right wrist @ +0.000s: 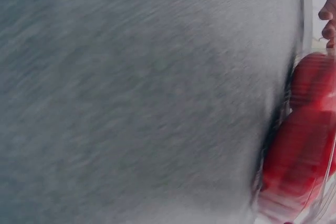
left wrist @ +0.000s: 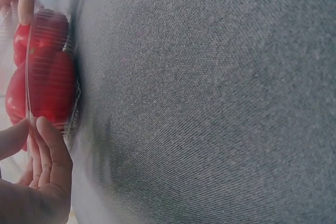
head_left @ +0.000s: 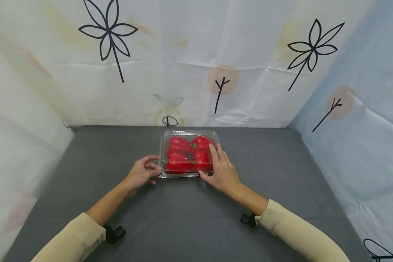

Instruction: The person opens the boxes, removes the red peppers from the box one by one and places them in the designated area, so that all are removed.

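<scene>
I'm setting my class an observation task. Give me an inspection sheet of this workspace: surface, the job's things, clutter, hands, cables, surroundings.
Surface: dark grey table with a woven, cloth-like texture.
Job's things: clear plastic box towards the back of the table, holding four red peppers; whether its lid is fully fastened cannot be told.
Clutter: nothing seen.
Left hand: pinches the box's edge near the front left corner.
Right hand: touches the box's right side and front edge.
Cables: nothing seen for certain.
Surroundings: pale hangings with black plant drawings behind and at the sides; cream sleeves and black bands on both arms.
</scene>
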The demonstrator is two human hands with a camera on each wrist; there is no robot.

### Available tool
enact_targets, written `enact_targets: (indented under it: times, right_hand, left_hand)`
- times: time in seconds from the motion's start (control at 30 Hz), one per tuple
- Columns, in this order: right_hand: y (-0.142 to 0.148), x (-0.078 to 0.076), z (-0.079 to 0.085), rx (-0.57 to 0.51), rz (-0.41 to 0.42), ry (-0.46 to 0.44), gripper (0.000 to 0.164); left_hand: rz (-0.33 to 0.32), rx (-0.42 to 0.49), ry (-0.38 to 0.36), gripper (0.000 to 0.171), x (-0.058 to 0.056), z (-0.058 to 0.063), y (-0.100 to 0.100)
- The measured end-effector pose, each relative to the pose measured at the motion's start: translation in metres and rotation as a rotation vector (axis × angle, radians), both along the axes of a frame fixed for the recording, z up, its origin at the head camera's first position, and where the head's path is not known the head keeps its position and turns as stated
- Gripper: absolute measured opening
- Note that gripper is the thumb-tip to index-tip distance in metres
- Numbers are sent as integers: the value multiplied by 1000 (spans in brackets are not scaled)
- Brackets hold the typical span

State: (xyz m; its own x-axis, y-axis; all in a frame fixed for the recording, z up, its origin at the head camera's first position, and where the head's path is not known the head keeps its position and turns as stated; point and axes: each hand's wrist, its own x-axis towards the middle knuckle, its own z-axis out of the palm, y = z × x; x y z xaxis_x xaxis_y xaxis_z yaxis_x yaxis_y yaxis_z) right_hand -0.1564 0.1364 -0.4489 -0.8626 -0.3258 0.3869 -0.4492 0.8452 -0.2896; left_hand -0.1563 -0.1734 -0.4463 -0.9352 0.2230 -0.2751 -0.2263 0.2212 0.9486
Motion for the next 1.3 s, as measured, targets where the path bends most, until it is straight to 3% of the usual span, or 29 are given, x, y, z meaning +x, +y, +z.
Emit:
enact_targets:
  times: [0.27, 0.87, 1.3]
  right_hand:
    - [14, -2, 1, -18, 113, 83, 85]
    - [20, -4, 6, -56, 151, 43, 71]
    - [21, -2, 7, -84, 175, 38, 67]
  left_hand:
    - [1, -13, 0, 57, -1, 1, 0]
    - [26, 7, -60, 55, -7, 0, -1]
    - [-13, -11, 10, 51, -7, 1, 5]
